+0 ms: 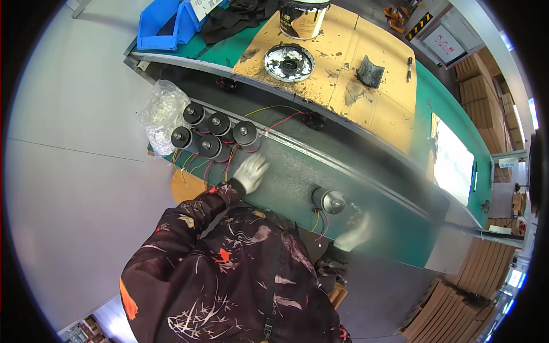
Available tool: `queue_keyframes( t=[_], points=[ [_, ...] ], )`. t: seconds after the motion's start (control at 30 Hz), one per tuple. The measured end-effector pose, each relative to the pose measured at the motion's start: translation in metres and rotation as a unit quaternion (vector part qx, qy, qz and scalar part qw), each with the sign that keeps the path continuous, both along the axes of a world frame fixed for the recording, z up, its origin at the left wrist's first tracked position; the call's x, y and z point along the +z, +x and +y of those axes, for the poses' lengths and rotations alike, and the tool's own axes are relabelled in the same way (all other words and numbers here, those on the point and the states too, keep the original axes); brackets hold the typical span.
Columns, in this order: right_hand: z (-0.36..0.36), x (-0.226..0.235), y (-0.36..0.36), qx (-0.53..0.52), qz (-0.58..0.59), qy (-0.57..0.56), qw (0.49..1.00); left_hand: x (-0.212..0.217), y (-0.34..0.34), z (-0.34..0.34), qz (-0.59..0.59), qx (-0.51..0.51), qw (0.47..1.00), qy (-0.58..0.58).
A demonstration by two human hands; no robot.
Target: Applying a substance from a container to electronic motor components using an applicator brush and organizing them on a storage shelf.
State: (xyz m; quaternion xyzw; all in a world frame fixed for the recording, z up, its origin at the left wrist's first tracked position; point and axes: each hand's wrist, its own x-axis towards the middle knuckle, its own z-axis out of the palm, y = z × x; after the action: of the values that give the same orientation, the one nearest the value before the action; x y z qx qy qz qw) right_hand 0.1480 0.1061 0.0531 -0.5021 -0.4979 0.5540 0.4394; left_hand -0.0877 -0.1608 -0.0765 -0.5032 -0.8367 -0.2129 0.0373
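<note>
My left hand [250, 173], in a white glove, is over the green bench with its fingers stretched out and nothing visible in them. Just beyond it, several black cylindrical motors [245, 135] stand grouped, metal shafts up, with coloured wires trailing toward me. A single motor [329, 200] with a silver end face is tilted or lying to the right, its red, yellow and black wires hanging toward the near edge. Beside that motor is my right hand [354, 231], also gloved; motion smears its fingers, so I cannot see whether they hold anything.
A clear plastic bag [163, 117] lies left of the motors. Behind a raised metal ledge, stained cardboard [343, 54] carries a paint bucket [304, 20], a smeared lid [289, 63] and a dark curved scrap [370, 72]. Papers [453, 163] lie at right; a blue bin [166, 26] stands far left.
</note>
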Motion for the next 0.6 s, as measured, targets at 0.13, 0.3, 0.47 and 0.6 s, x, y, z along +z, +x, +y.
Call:
queue_keyframes(
  t=[0.13,0.3,0.47,0.6],
  points=[
    [0.003,0.006,0.026,-0.036,0.013,-0.008,0.999,-0.107,-0.019,-0.067,-0.266,0.361,0.856,-0.256],
    [-0.008,0.003,0.052,-0.055,-0.06,0.078,0.994,-0.078,0.014,0.053,-0.291,0.232,0.91,-0.183],
    [-0.022,0.022,0.054,-0.101,-0.028,0.031,0.994,-0.043,-0.058,0.23,-0.149,0.128,0.98,0.01],
    [-0.034,0.031,0.048,-0.131,-0.026,0.024,0.991,-0.043,-0.089,0.284,-0.128,0.13,0.964,-0.195]
  ],
)
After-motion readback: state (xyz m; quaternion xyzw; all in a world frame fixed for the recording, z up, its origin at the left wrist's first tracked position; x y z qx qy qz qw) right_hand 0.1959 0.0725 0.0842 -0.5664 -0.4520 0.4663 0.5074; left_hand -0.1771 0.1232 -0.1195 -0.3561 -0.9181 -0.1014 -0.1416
